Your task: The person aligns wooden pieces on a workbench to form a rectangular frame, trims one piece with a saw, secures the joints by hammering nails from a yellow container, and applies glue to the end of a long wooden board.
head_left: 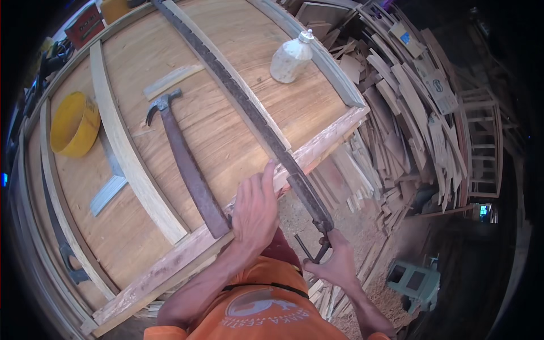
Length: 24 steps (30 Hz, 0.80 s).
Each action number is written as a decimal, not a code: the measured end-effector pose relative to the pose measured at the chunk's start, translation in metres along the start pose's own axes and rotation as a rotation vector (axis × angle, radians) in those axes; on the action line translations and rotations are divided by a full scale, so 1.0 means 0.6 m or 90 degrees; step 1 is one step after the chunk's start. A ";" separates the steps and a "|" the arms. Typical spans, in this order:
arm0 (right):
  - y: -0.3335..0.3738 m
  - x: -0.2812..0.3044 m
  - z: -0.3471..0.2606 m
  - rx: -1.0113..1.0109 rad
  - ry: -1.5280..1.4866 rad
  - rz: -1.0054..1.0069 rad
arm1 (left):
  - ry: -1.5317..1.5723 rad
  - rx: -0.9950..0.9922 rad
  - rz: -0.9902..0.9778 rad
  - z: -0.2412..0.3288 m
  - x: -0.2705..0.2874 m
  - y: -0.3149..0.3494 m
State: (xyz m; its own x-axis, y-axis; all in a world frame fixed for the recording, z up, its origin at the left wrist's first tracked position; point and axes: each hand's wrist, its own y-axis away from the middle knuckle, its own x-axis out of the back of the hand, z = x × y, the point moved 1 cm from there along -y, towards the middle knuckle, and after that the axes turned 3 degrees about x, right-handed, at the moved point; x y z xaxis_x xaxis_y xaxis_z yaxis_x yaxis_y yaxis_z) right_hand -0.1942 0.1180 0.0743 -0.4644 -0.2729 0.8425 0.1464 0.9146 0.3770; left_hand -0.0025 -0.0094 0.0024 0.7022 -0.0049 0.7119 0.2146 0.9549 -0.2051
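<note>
A long dark metal bar clamp (pixel 243 102) runs across a wooden panel frame (pixel 153 266), beside one of its slats. Its screw end sticks out past the near rail. My right hand (pixel 335 262) is closed around the crank handle at that end. On the near rail, just left of the clamp, my left hand (pixel 255 207) rests with fingers stretched out and holds nothing. A claw hammer (pixel 190 164) lies on the panel left of that hand, its handle end on the rail and its head pointing away.
On the panel stand a yellow bowl (pixel 75 124) at left and a whitish bottle (pixel 292 56) at far right. A handsaw (pixel 69 260) lies at the left edge. Stacked wood offcuts (pixel 396 107) fill the right side; a green machine (pixel 415 283) sits on the shavings-strewn floor.
</note>
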 end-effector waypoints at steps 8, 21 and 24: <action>-0.081 0.042 0.136 -0.075 -0.765 -0.420 | -0.009 -0.001 0.043 0.007 -0.004 -0.006; -0.067 0.081 0.123 0.019 -0.387 -0.018 | -0.053 0.007 0.032 0.013 0.001 -0.001; 0.003 0.045 0.056 0.126 -0.105 0.130 | -0.061 -0.001 0.029 0.012 -0.001 -0.001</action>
State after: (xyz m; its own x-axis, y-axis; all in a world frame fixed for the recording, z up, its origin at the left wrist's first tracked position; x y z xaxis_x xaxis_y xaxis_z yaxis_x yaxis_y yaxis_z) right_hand -0.2358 0.1222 0.0850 -0.5811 -0.0410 0.8128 0.0861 0.9900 0.1114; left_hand -0.0078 -0.0079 0.0068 0.6429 0.0666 0.7631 0.1851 0.9532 -0.2392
